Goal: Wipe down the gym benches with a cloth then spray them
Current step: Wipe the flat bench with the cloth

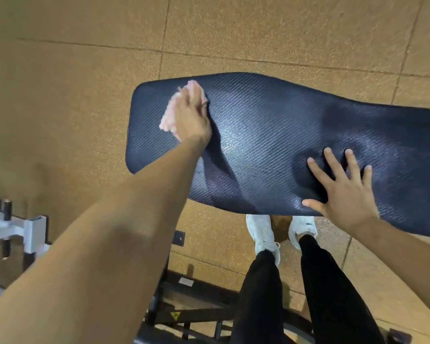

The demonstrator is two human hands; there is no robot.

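A dark padded gym bench [271,135] with a ribbed surface stretches from the middle of the view to the right edge. My left hand [190,115] presses a pale pink cloth [168,112] flat on the bench's far left end; most of the cloth is hidden under the palm. My right hand [343,187] rests flat on the near edge of the pad with its fingers spread, holding nothing. No spray bottle is in view.
My legs in black trousers and white shoes [262,234] stand at the near side of the bench. A black metal frame [184,309] lies on the floor below. A white metal rack [18,229] stands at the left edge. Brown tiled floor [85,83] surrounds everything.
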